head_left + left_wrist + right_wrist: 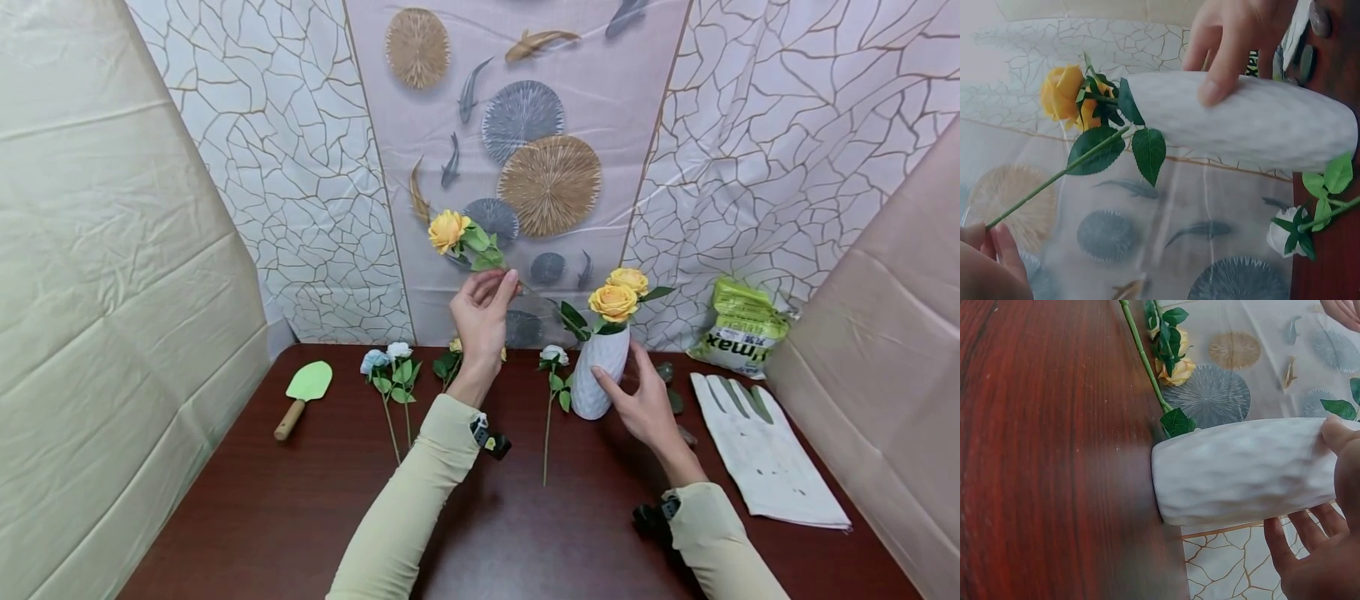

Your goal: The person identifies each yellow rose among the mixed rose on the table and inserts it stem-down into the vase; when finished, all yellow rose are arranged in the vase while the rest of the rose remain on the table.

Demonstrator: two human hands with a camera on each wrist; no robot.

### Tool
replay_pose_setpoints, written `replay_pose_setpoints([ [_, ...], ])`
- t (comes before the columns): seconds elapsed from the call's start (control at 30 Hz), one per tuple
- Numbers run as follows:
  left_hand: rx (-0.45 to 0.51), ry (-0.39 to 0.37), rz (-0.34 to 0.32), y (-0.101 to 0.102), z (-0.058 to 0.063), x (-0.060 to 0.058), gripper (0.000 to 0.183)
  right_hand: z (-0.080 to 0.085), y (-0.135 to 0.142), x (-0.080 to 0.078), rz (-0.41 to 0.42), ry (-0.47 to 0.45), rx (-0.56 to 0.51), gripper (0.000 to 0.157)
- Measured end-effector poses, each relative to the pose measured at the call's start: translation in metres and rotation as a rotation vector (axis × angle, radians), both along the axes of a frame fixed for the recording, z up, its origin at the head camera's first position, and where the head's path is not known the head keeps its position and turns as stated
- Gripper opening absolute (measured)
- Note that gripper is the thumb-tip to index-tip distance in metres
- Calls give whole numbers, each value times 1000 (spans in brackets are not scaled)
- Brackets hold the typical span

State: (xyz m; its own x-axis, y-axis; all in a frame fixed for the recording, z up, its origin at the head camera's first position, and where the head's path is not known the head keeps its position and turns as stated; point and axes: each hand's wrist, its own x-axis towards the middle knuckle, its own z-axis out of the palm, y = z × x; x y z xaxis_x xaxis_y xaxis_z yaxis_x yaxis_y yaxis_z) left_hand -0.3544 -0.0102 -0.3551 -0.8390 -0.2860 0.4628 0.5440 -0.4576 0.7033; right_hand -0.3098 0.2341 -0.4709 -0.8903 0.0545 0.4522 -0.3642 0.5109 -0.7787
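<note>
My left hand (pixel 483 321) pinches the green stem (pixel 1054 178) of a yellow rose (pixel 448 231) in the air, left of a white textured vase (pixel 600 375). That stem slants towards the vase mouth and ends near some dark leaves (pixel 1095 150); whether it touches them I cannot tell. Two yellow roses (pixel 614 302) stand in the vase. My right hand (pixel 645 400) grips the vase, thumb on the near side and fingers round the right. The vase leans a little, its base at the table. A white rose (pixel 553 356) lies just left of it.
A blue rose (pixel 374 361) and a white rose (pixel 399 351) lie on the dark table (pixel 525 542). A green trowel (pixel 303 396) is at the left. Right of the vase are dark stones (pixel 675 402), white gloves (pixel 768 454) and a green bag (pixel 741 327).
</note>
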Motion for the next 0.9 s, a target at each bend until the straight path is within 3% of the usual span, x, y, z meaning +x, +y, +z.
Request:
replay_pose_setpoints([
  [0.27, 5, -22, 18, 14, 2, 1, 24, -5, 3, -4, -4, 13, 4, 74],
  [0.5, -86, -51, 16, 22, -3, 6, 27, 11, -7, 9, 11, 11, -22, 72],
  [0.7, -193, -57, 45, 31, -11, 9, 27, 24, -13, 20, 17, -2, -19, 72],
  [0.9, -225, -57, 19, 44, -25, 7, 25, 17, -10, 14, 16, 1, -16, 72],
])
